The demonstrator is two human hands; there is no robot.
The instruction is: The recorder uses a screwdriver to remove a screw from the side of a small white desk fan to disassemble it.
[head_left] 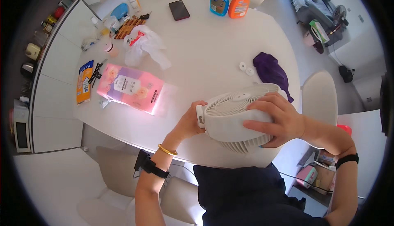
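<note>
White table (213,49) is carrying clutter. Pink tissue pack (131,87) is lying left of the left hand (189,121); purple cloth (271,72) and two white caps (246,68) are sitting just beyond the right hand (279,119).

White fan (236,117), purple cloth (271,73), pink flowered pack (130,87), white table (205,45).

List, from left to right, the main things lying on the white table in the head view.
Orange packet → pink tissue pack → black phone → blue spray bottle → orange spray bottle → purple cloth.
</note>
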